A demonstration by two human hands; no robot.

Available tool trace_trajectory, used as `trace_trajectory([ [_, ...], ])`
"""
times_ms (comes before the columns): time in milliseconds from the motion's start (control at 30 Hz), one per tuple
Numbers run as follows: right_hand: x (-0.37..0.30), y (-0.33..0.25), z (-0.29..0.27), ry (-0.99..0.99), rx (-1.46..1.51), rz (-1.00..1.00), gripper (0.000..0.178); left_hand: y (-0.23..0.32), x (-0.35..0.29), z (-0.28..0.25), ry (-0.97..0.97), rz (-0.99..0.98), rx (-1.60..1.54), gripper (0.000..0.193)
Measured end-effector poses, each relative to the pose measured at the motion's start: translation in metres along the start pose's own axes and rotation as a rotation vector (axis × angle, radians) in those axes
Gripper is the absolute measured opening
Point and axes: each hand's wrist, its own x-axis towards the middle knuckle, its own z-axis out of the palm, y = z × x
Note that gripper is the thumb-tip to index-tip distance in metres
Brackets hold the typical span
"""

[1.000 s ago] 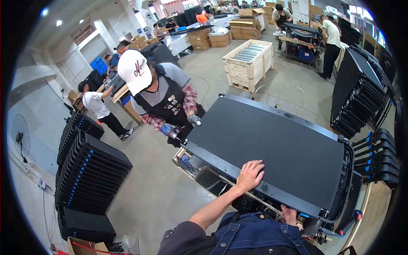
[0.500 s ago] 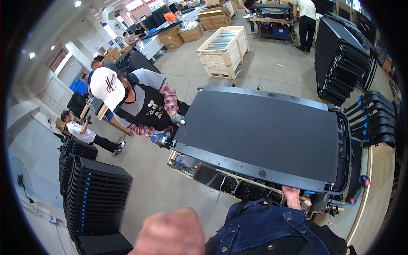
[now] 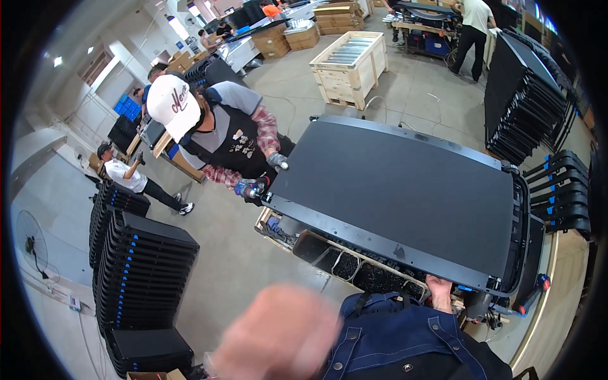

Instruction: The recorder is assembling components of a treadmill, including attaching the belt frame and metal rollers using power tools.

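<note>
A treadmill deck [image 3: 399, 196] with a black belt and dark metal side rails lies across a bench in front of me. My right hand [image 3: 438, 286] is at its near rail, close to the right end, palm up, with the fingers hooked under the edge and partly hidden. Low in the middle, my left hand [image 3: 278, 332] is raised close to the camera, apart from the deck and smeared by motion. At the deck's left end, a co-worker's gloved hand [image 3: 277, 161] rests by the corner; their other hand holds a blue power drill [image 3: 249, 189] against the near-left corner.
Beneath the deck, the bench holds black bins [image 3: 316, 248] of small dark parts. A red-and-blue tool [image 3: 538, 292] lies at the right. Stacked black decks [image 3: 149, 272] stand at left, more [image 3: 522, 95] at far right. Beyond is a wooden crate [image 3: 348, 76] of metal bars.
The view has shifted, so the scene sits further right and higher. My left hand appears slightly higher and further right. My right hand stays at the rail, the drill at the corner.
</note>
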Motion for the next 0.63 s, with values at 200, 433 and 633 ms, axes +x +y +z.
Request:
trace_trajectory([
  [200,-0.012,0.021,0.022,0.068,-0.086,-0.075,0.028,-0.150,-0.112,0.186,0.027,-0.527,-0.044,0.029],
  [433,-0.001,0.009,0.003,0.044,-0.090,-0.107,0.030,-0.221,-0.195,0.243,0.011,-0.670,0.372,0.033],
  [633,0.013,-0.009,-0.004,-0.030,-0.032,0.064,0.032,-0.224,-0.197,0.246,-0.009,-0.704,0.330,0.031],
])
